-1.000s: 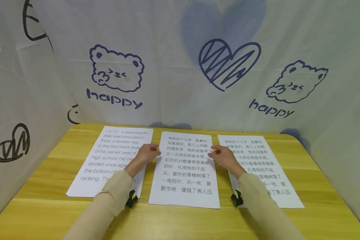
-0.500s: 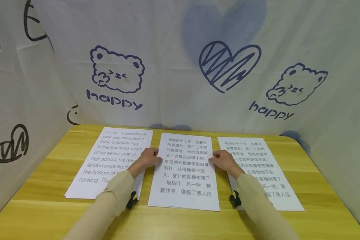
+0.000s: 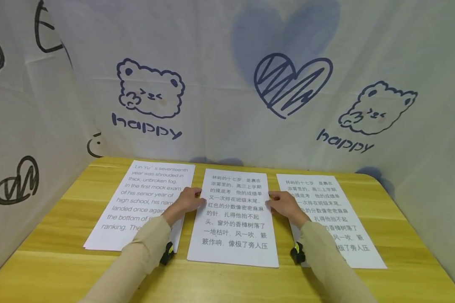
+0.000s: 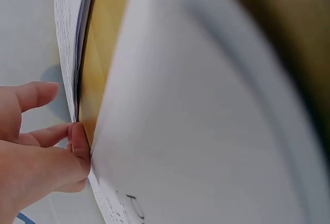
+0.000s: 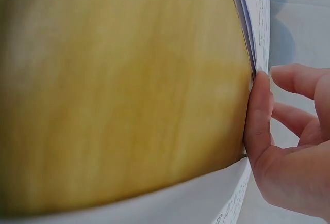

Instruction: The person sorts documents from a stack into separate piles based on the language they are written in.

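Left hand and right hand (fingers loosely parted) touch opposite edges of the middle paper stack between them.

The middle stack of white sheets, its top page printed in Chinese, lies face up on the bench.

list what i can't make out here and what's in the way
Head view: lower line ends on the left stack, behind the left sleeve.
Head view: part of the right stack, behind the right hand and right sleeve.
Left wrist view: the near paper, mostly blurred.
Right wrist view: sheet count of the middle stack, edges too fine.
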### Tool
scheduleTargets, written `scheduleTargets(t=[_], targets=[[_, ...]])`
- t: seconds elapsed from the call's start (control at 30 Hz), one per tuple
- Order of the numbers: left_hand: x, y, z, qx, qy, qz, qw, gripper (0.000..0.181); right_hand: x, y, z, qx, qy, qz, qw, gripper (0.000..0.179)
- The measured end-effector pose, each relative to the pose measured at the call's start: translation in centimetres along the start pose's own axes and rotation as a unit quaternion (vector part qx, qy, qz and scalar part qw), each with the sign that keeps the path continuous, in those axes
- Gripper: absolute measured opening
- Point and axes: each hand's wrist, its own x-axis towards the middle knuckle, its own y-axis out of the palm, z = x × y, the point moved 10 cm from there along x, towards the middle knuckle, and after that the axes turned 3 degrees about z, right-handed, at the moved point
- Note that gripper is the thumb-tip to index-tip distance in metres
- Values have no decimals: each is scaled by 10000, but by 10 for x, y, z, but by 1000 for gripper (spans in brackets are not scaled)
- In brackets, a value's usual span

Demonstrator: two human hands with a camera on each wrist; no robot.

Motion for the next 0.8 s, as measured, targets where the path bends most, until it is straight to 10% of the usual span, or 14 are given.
scheduleTargets(t=[0.8], targets=[[0, -7, -16, 321, 167, -178, 9992, 18, -4, 5, 19, -488, -279, 342, 9978, 62]])
